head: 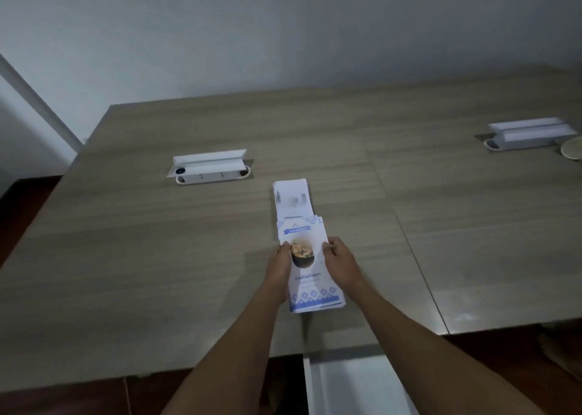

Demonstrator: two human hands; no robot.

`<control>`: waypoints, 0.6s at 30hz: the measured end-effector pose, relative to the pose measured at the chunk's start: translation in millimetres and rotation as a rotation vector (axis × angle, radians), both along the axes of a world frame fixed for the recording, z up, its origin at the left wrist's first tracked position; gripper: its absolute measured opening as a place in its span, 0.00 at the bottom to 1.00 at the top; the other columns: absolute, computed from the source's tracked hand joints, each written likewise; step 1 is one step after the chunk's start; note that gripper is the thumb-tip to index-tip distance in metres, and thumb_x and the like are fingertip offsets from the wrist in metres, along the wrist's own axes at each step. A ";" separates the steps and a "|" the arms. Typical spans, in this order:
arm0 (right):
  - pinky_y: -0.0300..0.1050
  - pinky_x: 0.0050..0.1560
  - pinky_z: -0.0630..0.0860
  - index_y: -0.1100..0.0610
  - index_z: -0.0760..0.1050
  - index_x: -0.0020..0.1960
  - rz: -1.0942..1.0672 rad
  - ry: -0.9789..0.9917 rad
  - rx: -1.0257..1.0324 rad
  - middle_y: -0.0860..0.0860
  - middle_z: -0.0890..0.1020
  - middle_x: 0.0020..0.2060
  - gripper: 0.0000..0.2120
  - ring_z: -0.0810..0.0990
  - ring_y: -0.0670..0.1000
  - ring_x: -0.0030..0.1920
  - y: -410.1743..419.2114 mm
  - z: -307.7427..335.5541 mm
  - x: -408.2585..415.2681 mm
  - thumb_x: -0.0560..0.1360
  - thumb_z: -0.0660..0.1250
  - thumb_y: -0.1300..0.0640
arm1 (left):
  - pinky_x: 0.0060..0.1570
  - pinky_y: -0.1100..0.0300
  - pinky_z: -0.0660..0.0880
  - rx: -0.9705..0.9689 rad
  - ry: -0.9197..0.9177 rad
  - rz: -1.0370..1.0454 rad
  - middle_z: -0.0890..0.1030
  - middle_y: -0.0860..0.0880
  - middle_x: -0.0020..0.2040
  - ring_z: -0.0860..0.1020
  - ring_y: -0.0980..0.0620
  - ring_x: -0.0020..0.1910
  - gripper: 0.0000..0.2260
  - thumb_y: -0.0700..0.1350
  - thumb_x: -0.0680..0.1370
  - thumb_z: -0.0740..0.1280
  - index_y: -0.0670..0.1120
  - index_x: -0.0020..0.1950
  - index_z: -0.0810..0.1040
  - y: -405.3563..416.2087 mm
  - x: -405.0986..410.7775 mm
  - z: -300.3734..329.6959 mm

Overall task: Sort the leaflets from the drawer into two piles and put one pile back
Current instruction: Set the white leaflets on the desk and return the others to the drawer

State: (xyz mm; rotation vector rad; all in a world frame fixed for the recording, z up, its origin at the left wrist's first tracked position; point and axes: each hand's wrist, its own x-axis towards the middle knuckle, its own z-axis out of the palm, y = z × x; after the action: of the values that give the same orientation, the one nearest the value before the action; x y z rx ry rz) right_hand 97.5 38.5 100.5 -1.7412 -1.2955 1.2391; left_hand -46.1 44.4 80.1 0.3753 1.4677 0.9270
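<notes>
With our left hand and right hand pinching the near stack of blue-and-white paper leaflets on the wood-grain table, we risk nudging its far end into the overlapped grey-white pile and mixing them.

Both forearms are extended forward from the bottom edge of the view, bare, converging toward the centre. Left hand is set palm-inward, thumb laid on top, fingers curled under and hidden — right hand mirrors it, thumb tip pressed inward. Hands are held close, facing each other, wrists straight, something flat clasped between them.
</notes>
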 end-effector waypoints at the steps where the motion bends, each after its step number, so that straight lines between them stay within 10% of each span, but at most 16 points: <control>1: 0.45 0.48 0.73 0.57 0.73 0.62 -0.010 0.014 -0.018 0.52 0.80 0.54 0.13 0.78 0.52 0.53 -16.0 -6.0 7.8 0.83 0.56 0.52 | 0.60 0.36 0.80 -0.018 -0.012 0.001 0.86 0.40 0.57 0.85 0.36 0.55 0.18 0.55 0.83 0.60 0.46 0.66 0.79 -16.3 10.7 -4.6; 18: 0.54 0.57 0.78 0.50 0.67 0.64 -0.083 0.118 -0.095 0.46 0.79 0.53 0.10 0.80 0.49 0.53 -149.7 -37.1 51.4 0.84 0.54 0.53 | 0.39 0.55 0.82 -0.033 -0.037 -0.070 0.84 0.39 0.61 0.84 0.38 0.55 0.17 0.51 0.87 0.57 0.45 0.70 0.75 -141.8 69.9 -31.8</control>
State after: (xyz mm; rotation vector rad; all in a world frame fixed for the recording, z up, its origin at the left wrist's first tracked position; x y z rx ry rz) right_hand 148.9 -111.2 63.3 -1.7410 -1.1027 1.3535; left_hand 23.8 -97.4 48.2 0.3806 1.4257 0.8487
